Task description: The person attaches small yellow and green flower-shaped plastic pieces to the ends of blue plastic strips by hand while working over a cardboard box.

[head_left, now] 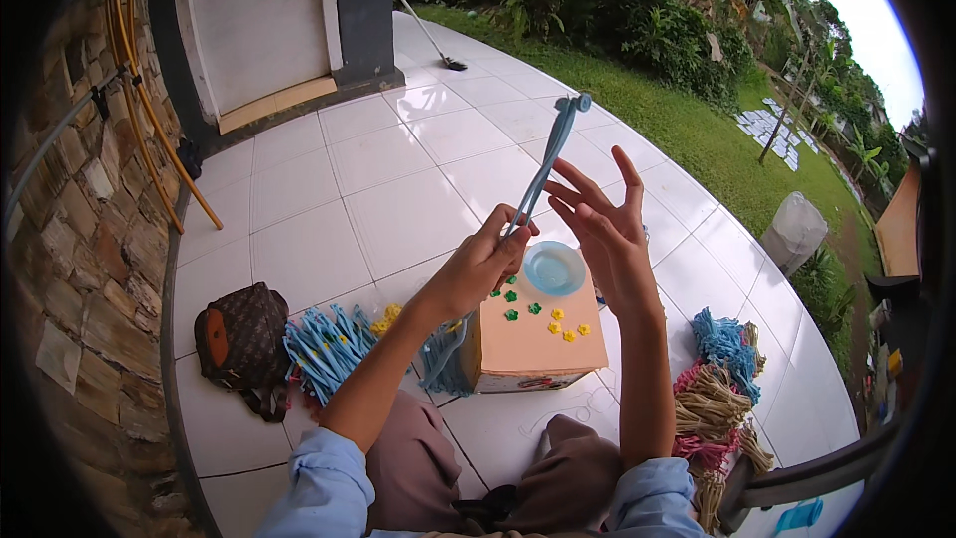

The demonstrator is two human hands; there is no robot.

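My left hand (498,251) is closed around the lower end of a light blue twisted cord (550,154), which stands up at a slant with a knot-like curl at its top. Just right of the cord, my right hand (609,229) is raised with its fingers spread and nothing visible in it. Below both hands stands a cardboard box (528,364). On its top are a pale blue dish (554,270), several green flower-shaped pieces (511,315) and several yellow flower-shaped pieces (569,335).
Left of the box lie a pile of blue cords (329,341) and a brown patterned bag (241,339). Beige cord bundles (709,403) and blue cord bundles (727,344) lie at the right. A broom (450,64) rests on the white tiles (388,229); a stone wall (95,279) borders them.
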